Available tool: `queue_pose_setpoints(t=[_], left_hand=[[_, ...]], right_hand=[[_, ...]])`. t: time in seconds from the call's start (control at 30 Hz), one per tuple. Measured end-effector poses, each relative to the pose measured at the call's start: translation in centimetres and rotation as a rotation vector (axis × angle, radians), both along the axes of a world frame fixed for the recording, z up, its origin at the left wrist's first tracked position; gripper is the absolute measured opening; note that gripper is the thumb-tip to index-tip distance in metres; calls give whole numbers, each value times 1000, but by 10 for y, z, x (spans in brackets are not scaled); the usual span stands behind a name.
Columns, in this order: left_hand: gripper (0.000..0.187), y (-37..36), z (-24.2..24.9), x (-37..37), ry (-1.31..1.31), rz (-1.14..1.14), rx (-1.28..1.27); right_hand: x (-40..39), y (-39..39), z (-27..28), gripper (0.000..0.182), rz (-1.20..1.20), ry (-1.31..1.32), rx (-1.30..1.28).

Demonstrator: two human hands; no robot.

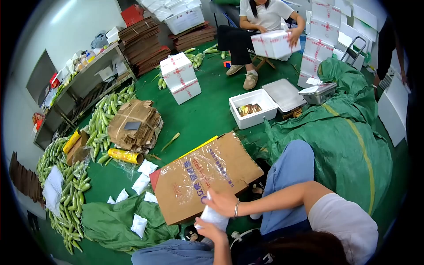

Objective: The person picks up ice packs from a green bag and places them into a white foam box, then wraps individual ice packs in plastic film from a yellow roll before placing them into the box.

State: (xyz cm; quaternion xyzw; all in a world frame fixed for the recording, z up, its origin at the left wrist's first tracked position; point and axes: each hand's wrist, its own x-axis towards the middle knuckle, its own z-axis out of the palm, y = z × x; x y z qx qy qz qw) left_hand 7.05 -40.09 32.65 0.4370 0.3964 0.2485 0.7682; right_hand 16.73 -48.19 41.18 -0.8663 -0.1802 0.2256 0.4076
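Observation:
My right hand (pixel 222 204), with a bracelet at the wrist, grips the upper part of a white packet (pixel 213 218). My left hand (pixel 212 231) has its fingers closed round the lower end of the same packet. Both hands are just over the near edge of a brown cardboard box (pixel 201 176) with blue and red print and shiny clear film across its top. Several similar white pillow-shaped packets lie left of the box, such as one packet (pixel 139 225) on a green sack (pixel 110 223).
Corn cobs (pixel 66 194) are heaped at left near stacked flattened cardboard (pixel 137 123) and a yellow roll (pixel 126 156). A large green sack (pixel 335 145) bulges at right. Beyond stand an open foam box (pixel 252 108), stacked foam boxes (pixel 180 77), and a seated person (pixel 260 33) holding another.

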Motion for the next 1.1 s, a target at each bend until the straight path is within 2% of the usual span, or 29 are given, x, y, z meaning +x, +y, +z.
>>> queue_pose_setpoints(t=[0.03, 0.1, 0.13, 0.2, 0.23, 0.27, 0.3, 0.33, 0.4, 0.47, 0.5, 0.57, 0.63, 0.7, 0.73, 0.77, 0.83, 0.9, 0.97, 1.03, 1.07, 1.1], left_hand=[[44, 12, 7, 4, 60, -28, -199], [58, 22, 5, -1, -50, -147, -517], [58, 23, 0, -1, -48, -152, -517], [64, 25, -11, 5, -298, -233, -809], [64, 23, -16, 5, -341, -282, -896], [64, 19, -23, 4, -319, -332, -960], [64, 14, -29, 2, -283, -386, -1014], [64, 8, -35, -1, -236, -436, -1049], [64, -4, -44, -9, -146, -531, -1082], [64, -12, -51, -11, -44, -623, -1060], [64, -15, -53, -12, 14, -665, -1037], [64, -15, -52, -15, 139, -736, -922], [64, -7, -41, -14, 297, -847, -696], [64, 4, -15, -11, 409, -1008, -309], [64, 9, 1, -6, 336, -1153, -84], [54, 6, 22, -9, 205, -1124, 81], [42, 4, 59, -5, 238, -1293, 959], [38, 3, 76, -11, 285, -1327, 880], [34, 8, 72, -10, 324, -1355, 803], [35, 22, 38, -23, 202, -1327, 297], [38, 29, 13, -30, 210, -1299, 44], [38, 24, 2, -26, 206, -1295, 36]], right_hand=[[-5, 0, -3, 41, 0, 2, -4], [-22, -2, -15, 41, 269, -307, -39], [-27, -1, -20, 41, 264, -306, -40], [-34, 2, -20, 59, 527, -804, -62], [-37, 2, -20, 63, 782, -596, -90], [-44, -6, 5, 61, 773, -687, 243], [-52, -17, 17, 45, 812, -729, 404], [-55, -26, 17, 45, 788, -726, 386], [-61, -38, 12, 36, 969, -623, 168], [-65, -44, 8, 29, 1149, -513, -34], [-60, -48, 2, 29, 1144, -517, -30], [-42, -57, -20, 28, 706, -401, 23], [-28, -59, -28, 27, 498, -388, -56], [-18, -61, -24, 27, 287, -347, -30], [-15, -58, -37, 27, 156, -326, 52], [-10, -56, -43, 27, 152, -322, 49], [-3, -54, -48, 27, 34, 15, -10], [-7, -58, -46, 26, 67, 105, 53], [-11, -61, -51, 26, 227, 243, 279], [0, -57, -48, 26, 315, 329, 348], [6, -53, -43, 24, 400, 567, 516], [11, -53, -39, 23, 482, 806, 681]])
